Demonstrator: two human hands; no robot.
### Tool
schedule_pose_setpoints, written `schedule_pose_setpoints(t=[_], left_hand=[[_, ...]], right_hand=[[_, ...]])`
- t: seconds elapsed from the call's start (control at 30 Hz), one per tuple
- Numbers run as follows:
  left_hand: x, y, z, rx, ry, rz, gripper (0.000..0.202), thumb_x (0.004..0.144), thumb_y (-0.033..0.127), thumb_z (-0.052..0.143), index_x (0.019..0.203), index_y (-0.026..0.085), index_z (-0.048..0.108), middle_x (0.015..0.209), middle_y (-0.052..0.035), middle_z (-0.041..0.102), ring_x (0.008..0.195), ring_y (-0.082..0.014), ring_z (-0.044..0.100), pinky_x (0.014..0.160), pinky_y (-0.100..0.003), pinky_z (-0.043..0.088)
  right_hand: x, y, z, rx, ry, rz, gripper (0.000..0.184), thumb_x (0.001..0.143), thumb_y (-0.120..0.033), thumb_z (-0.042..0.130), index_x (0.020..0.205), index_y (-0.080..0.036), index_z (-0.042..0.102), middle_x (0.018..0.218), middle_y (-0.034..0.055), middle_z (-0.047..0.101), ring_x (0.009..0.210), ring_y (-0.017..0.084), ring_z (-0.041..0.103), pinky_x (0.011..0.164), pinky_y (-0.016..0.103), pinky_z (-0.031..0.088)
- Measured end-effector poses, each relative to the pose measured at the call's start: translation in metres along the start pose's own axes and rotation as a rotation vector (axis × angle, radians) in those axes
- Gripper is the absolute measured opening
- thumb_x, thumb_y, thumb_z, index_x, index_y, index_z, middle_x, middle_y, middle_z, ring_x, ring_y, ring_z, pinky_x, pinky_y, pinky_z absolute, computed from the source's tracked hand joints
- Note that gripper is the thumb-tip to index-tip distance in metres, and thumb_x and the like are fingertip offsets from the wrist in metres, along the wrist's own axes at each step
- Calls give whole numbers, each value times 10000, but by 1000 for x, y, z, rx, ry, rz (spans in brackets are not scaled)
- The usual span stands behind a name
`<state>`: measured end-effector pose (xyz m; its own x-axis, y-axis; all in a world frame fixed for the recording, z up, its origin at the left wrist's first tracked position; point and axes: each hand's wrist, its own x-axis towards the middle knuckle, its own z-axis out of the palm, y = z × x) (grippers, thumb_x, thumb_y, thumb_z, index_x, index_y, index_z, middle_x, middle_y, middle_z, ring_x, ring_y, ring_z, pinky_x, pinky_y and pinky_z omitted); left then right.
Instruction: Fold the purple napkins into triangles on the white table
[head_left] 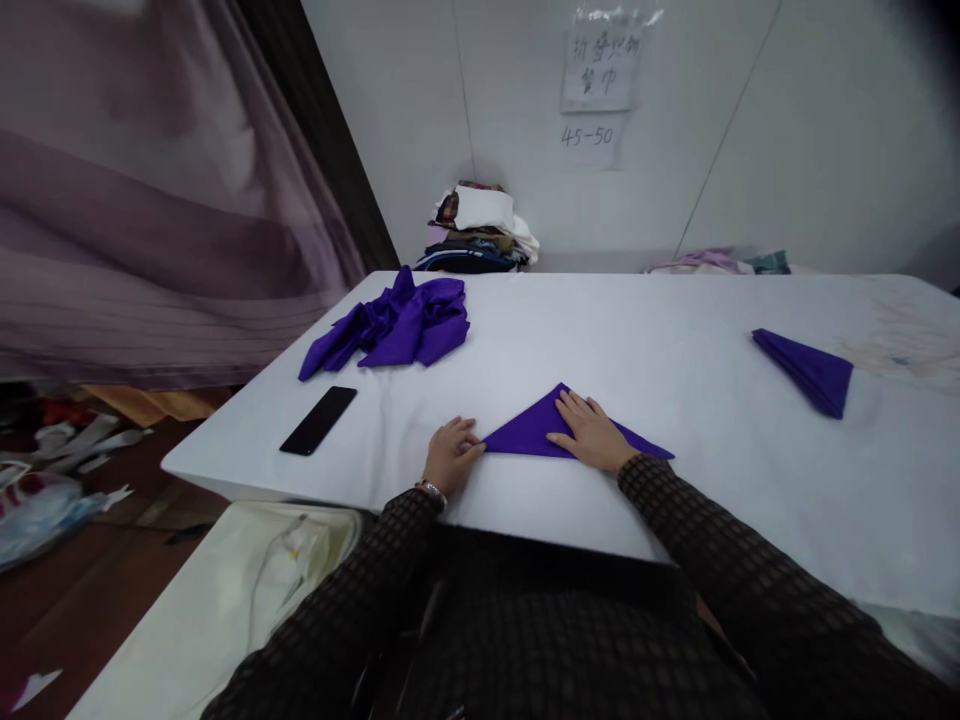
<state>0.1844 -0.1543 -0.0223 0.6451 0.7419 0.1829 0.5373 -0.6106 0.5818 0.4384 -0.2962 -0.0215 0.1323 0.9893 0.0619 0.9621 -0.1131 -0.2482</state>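
Observation:
A purple cloth napkin (525, 430), folded into a triangle, lies on the white table with its long edge towards me and its peak pointing away. At its left corner, my left hand (452, 452) pinches the tip between thumb and fingers. My right hand (592, 432) rests flat on the napkin right of its middle, fingers stretched towards the peak. That palm and wrist hide part of the cloth. A second purple napkin (806, 370), folded narrow with a fanned end, lies at the right.
A crumpled heap of purple cloth (412, 325) lies at the table's back left, with a black phone (319, 420) in front of it. Beyond the far edge are stacked clothes (480, 235). Handwritten paper signs (600, 75) hang on the wall. A pale stool-like surface (202, 600) stands below left.

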Motion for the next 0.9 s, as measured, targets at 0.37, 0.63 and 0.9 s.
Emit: schedule_pose_setpoints(t=[0.37, 0.63, 0.9], left_hand=[[4, 25, -5, 233, 60, -23, 141, 825, 260, 534, 788, 199, 656, 1251, -98, 593, 1262, -299, 439, 1043, -531, 318], [32, 100, 43, 250, -226, 468, 554, 908, 474, 382, 1369, 168, 392, 1484, -118, 332, 1396, -254, 221, 1127, -498, 156], [49, 90, 71, 414, -340, 383, 764, 868, 615, 321, 1415, 81, 328, 1497, -165, 282, 1400, -306, 193, 1115, -522, 181]], right_hand=[[1, -1, -2, 11, 2, 2, 843, 866, -694, 216, 1441, -84, 308, 1508, 160, 241, 1404, 260, 168, 1134, 450, 130], [2, -2, -9, 12, 10, -21, 765, 891, -626, 310, 1438, -91, 303, 1503, 166, 257, 1399, 274, 180, 1123, 472, 144], [3, 1, -7, -11, 21, -45, 679, 930, -540, 310, 1433, -85, 301, 1508, 162, 248, 1407, 262, 145, 1127, 461, 127]])
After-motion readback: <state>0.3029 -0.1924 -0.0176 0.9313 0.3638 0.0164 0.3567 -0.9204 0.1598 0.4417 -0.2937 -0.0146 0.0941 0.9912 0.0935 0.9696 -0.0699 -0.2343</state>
